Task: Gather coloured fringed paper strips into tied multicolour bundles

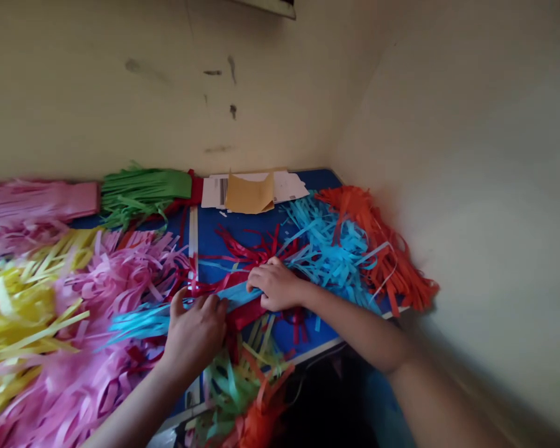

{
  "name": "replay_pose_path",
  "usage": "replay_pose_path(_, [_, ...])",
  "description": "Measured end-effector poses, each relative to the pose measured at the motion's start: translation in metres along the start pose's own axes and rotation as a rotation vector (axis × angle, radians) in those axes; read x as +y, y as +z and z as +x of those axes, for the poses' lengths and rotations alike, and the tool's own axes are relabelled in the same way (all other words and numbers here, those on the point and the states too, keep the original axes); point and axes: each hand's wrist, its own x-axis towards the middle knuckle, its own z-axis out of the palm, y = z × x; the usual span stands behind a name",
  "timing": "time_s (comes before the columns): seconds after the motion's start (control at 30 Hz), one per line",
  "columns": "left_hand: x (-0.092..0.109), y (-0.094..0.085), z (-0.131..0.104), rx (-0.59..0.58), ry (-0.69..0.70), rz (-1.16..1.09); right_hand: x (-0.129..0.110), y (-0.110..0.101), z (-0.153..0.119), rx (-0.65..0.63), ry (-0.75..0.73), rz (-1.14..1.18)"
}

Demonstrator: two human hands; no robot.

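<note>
A light blue paper fringe stretches between my two hands, its cut strips fanning out to the left. My left hand is closed on its left part, fingers bent over the paper. Further right, my right hand pinches the other end, with fingers curled under. A dark red paper fringe lies beneath the blue one, and its strips spread out behind and in front. Just beyond my right hand is a loose heap of light blue fringe.
Pink and yellow fringes cover the table's left side. A green fringe bundle and white and tan papers lie along the wall. Orange fringe sits at the right edge. Mixed green and orange strips hang over the front.
</note>
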Motion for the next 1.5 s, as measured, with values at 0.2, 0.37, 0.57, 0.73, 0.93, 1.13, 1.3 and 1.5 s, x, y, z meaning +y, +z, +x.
replay_pose_path(0.2, [-0.021, 0.012, 0.004, 0.044, -0.116, -0.105, 0.01, -0.004, 0.005, 0.019, 0.002, -0.02])
replay_pose_path(0.37, [-0.034, 0.022, 0.006, 0.035, -0.18, -0.287, 0.02, -0.001, 0.009, 0.03, 0.134, 0.054])
replay_pose_path(0.57, [-0.041, 0.027, 0.009, 0.027, -0.179, -0.29, 0.014, 0.012, 0.013, 0.124, 0.254, -0.015])
replay_pose_path(0.73, [-0.042, 0.028, 0.009, 0.02, -0.197, -0.266, 0.013, 0.016, 0.015, 0.143, 0.273, -0.022])
replay_pose_path(0.93, [-0.035, 0.026, 0.016, 0.01, -0.203, -0.158, 0.014, 0.021, 0.019, 0.131, 0.305, -0.029])
replay_pose_path(1.13, [-0.032, 0.027, 0.016, 0.039, -0.206, -0.058, 0.015, 0.015, 0.017, 0.146, 0.349, -0.047])
replay_pose_path(1.3, [-0.03, 0.016, 0.013, 0.139, 0.004, 0.035, -0.002, -0.002, 0.003, 0.317, 0.229, -0.233])
replay_pose_path(1.5, [-0.026, 0.0, 0.017, 0.098, 0.186, 0.052, -0.016, 0.002, -0.001, 0.089, -0.061, -0.362])
